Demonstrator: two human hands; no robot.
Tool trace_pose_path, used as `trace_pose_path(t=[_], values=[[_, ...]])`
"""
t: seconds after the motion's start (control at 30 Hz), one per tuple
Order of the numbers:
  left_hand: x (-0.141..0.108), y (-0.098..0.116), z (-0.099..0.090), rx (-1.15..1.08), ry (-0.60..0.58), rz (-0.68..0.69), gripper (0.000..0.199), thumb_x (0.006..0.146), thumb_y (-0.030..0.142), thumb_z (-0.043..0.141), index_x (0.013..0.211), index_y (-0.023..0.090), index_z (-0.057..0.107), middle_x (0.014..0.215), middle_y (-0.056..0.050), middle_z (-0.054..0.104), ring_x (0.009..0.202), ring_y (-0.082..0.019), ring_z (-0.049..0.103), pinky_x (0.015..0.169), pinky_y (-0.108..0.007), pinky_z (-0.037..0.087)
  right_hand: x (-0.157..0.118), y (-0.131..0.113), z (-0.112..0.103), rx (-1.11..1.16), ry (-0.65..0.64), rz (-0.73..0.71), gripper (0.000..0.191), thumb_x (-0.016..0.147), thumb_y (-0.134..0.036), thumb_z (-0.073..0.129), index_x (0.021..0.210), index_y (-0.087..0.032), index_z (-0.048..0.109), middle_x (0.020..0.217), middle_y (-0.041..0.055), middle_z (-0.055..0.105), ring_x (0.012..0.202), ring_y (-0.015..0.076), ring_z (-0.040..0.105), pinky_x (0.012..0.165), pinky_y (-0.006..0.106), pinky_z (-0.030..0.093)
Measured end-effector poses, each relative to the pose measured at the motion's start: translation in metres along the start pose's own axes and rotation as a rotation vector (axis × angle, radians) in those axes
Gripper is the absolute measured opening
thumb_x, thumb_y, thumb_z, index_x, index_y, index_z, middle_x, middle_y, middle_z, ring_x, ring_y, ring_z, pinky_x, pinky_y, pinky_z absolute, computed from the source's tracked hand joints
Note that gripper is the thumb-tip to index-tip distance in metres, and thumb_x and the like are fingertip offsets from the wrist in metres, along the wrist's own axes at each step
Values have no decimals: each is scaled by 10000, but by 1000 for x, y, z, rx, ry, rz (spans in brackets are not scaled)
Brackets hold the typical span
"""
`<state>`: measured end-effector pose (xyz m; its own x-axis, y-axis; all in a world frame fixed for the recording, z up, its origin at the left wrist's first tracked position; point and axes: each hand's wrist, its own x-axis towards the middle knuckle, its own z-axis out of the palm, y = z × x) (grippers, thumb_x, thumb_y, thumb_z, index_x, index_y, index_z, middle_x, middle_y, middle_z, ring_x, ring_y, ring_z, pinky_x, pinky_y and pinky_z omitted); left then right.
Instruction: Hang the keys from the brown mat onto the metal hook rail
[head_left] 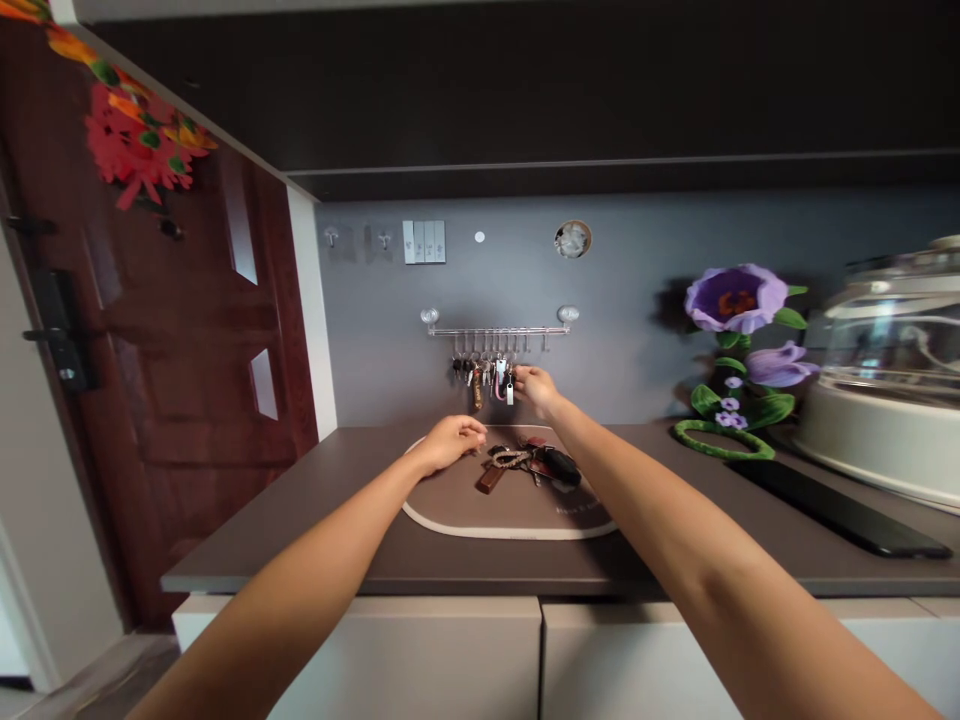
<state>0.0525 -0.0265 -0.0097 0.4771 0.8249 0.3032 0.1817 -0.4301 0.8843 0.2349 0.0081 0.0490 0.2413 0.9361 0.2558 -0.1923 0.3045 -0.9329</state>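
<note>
A hook rail (499, 331) is fixed to the grey wall, with several bunches of keys (487, 368) hanging from its hooks. At the right end of the row, my right hand (534, 388) is closed, its fingertips on a bunch of keys beside a white tag (510, 393). Low over the mat (450, 515), my left hand (450, 442) has its fingers curled together; whatever they hold, if anything, is too small to make out. Just right of it lies a pile of keys with a braided cord (510, 459), a brown fob (490, 479) and a black pouch-like piece (559, 465).
Purple artificial flowers (736, 298) with a green ring base stand on the right of the counter (300, 510). A black phone-like slab (840, 508) and a clear-topped appliance (885, 420) are beside them. A dark cabinet (525, 90) overhangs the counter. The red-brown door (202, 400) is at left.
</note>
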Motion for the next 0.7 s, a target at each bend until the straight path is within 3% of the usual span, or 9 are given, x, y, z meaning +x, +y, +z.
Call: trace_pose_path(t=[0.23,0.47,0.7], values=[[10,8,5,244,7,70,213,672,254,586,834,123,630,692,-31,630,605,-116,543,592,-226,408,-11,1,-8,-20,-66,15,83,723,-130,550,655,-171,527,564,-13,568,509,56,516,518,166,434],[24,19,9,427,-16,125,147,655,208,575,761,148,658,706,-32,644,619,-134,543,610,-234,403,-26,-2,-13,12,-46,29,90,739,-106,528,680,-173,537,604,-14,582,523,57,528,566,184,436],[19,13,15,370,1,120,243,688,343,565,764,125,640,689,-34,631,610,-127,536,602,-234,387,-52,-3,-17,33,-113,15,56,733,-121,542,715,-171,560,687,15,620,615,89,570,637,227,453]])
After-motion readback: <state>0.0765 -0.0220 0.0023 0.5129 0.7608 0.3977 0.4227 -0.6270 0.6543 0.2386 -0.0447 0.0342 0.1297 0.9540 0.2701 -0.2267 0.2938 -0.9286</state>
